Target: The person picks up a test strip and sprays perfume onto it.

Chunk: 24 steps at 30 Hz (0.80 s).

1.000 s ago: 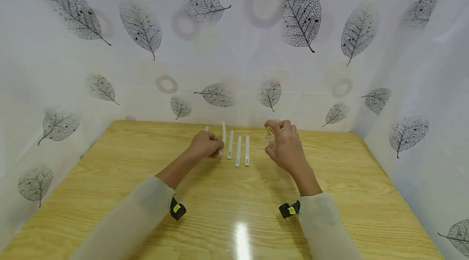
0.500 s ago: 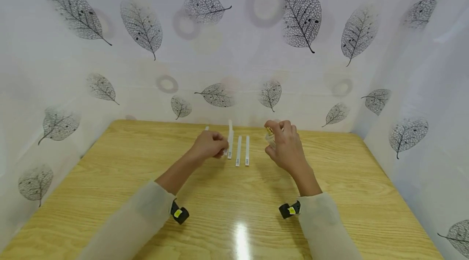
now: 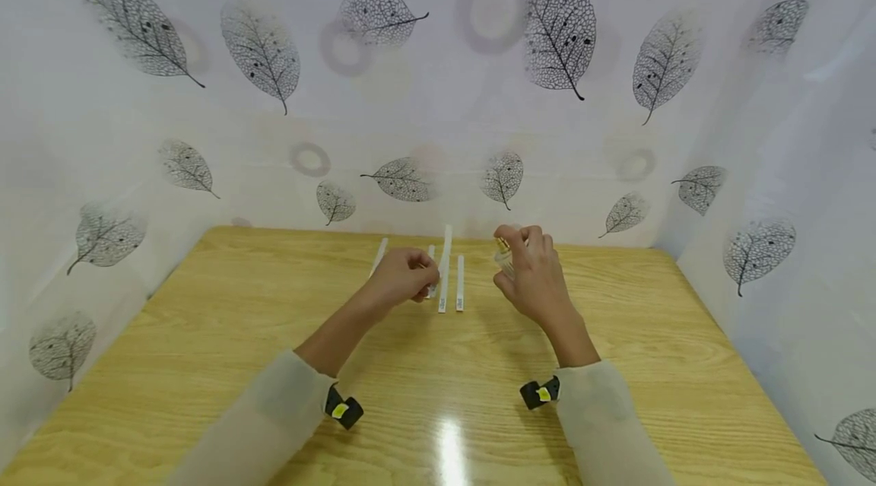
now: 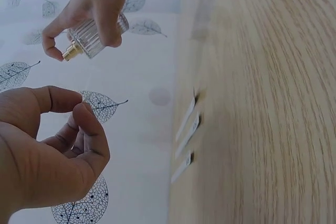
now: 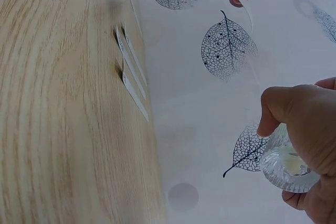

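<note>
Right hand (image 3: 534, 273) part-covers bottle (image 4: 88, 36) — held strip (image 5: 244, 4) illegible.

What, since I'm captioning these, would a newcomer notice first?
Probably the dark leaf prints on the pale backdrop, spread across the upper head view. Below, above the wooden table, the right hand grips a gold-topped clear bottle, and the left hand pinches a white strip.

L hand (image 4: 50, 156) w/ curled fingers (image 4: 93, 129), R hand (image 4: 102, 3) gripping gold-topped glass btl (image 4: 90, 37), 3 strips (image 4: 189, 136) on wood tbl (image 4: 273, 103)
</note>
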{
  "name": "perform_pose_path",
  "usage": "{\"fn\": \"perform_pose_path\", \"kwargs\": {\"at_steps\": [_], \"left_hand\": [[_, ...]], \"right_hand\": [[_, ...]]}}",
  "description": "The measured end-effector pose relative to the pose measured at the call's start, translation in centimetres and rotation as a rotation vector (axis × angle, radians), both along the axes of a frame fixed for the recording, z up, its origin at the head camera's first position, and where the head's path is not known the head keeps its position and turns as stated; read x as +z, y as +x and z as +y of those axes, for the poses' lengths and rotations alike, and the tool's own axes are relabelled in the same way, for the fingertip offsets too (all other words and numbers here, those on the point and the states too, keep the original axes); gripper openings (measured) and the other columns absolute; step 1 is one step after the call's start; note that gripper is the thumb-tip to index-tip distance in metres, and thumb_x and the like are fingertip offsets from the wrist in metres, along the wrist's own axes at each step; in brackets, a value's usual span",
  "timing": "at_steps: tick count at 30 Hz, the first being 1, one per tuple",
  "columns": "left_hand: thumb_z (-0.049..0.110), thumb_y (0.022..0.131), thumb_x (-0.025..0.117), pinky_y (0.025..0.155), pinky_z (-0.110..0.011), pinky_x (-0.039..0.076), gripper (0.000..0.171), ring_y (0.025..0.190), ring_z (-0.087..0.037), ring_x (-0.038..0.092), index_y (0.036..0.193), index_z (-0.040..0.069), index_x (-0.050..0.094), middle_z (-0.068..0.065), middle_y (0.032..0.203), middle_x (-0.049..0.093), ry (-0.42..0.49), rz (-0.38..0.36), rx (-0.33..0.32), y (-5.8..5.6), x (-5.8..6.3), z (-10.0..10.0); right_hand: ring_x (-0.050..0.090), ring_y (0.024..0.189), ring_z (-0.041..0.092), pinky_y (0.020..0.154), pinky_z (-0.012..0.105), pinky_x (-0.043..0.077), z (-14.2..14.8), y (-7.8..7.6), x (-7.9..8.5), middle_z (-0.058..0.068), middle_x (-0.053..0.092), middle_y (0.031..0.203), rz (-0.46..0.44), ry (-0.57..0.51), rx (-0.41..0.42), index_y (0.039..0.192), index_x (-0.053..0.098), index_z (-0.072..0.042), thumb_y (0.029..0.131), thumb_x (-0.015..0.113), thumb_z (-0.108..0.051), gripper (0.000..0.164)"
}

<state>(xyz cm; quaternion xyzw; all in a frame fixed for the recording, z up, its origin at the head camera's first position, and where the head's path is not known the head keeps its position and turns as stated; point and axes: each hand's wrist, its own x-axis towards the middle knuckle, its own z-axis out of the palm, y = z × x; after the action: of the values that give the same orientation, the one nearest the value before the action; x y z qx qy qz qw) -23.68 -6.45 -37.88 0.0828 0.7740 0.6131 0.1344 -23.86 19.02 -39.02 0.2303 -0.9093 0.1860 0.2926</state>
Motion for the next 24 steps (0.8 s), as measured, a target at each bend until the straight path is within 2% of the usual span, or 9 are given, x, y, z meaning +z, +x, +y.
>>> {"fn": "perform_pose_path", "kwargs": {"at_steps": [6, 11, 17, 19, 24], "left_hand": [[0.01, 0.096, 0.063, 0.079, -0.047, 0.059, 0.01, 0.073, -0.019, 0.06, 0.1, 0.003, 0.069, -0.02, 0.09, 0.066, -0.002, 0.02, -0.092, 0.2, -0.1, 0.3], [0.009, 0.095, 0.066, 0.076, -0.044, 0.058, 0.013, 0.073, -0.019, 0.059, 0.104, 0.0, 0.067, -0.013, 0.086, 0.064, 0.018, 0.026, -0.162, 0.6, 0.1, 0.5], [0.011, 0.096, 0.068, 0.07, -0.036, 0.057, 0.011, 0.072, -0.017, 0.058, 0.103, 0.002, 0.067, -0.017, 0.089, 0.063, 0.033, 0.023, -0.181, 1.0, 0.2, 0.7], [0.01, 0.096, 0.068, 0.071, -0.036, 0.057, 0.012, 0.072, -0.017, 0.058, 0.103, 0.001, 0.067, -0.019, 0.091, 0.063, 0.039, 0.018, -0.181, 1.2, 0.3, 0.8], [0.009, 0.096, 0.068, 0.075, -0.044, 0.058, 0.009, 0.071, -0.017, 0.058, 0.102, 0.002, 0.067, -0.01, 0.085, 0.062, 0.043, 0.022, -0.19, 1.5, 0.4, 0.9]], "right_hand": [[0.044, 0.079, 0.036, 0.061, 0.045, 0.04, 0.0, -0.1, -0.1, 0.021, 0.048, 0.105, 0.01, 0.005, 0.003, 0.131, 0.041, -0.022, 0.079, 0.077, -0.006, 0.065], [0.044, 0.079, 0.036, 0.062, 0.044, 0.039, 0.1, -0.2, -0.1, 0.021, 0.048, 0.104, 0.013, 0.006, 0.009, 0.13, 0.042, -0.021, 0.079, 0.077, -0.006, 0.063], [0.045, 0.079, 0.036, 0.063, 0.045, 0.04, 0.1, -0.3, -0.1, 0.021, 0.048, 0.103, 0.016, 0.001, 0.012, 0.13, 0.043, -0.022, 0.08, 0.075, -0.006, 0.062], [0.045, 0.08, 0.037, 0.063, 0.045, 0.04, 0.1, -0.3, -0.1, 0.021, 0.049, 0.103, 0.017, -0.001, 0.011, 0.13, 0.043, -0.022, 0.079, 0.075, -0.006, 0.062], [0.046, 0.08, 0.037, 0.063, 0.045, 0.041, 0.1, -0.3, -0.1, 0.021, 0.049, 0.104, 0.01, 0.004, 0.009, 0.131, 0.043, -0.022, 0.079, 0.076, -0.006, 0.064]]}}
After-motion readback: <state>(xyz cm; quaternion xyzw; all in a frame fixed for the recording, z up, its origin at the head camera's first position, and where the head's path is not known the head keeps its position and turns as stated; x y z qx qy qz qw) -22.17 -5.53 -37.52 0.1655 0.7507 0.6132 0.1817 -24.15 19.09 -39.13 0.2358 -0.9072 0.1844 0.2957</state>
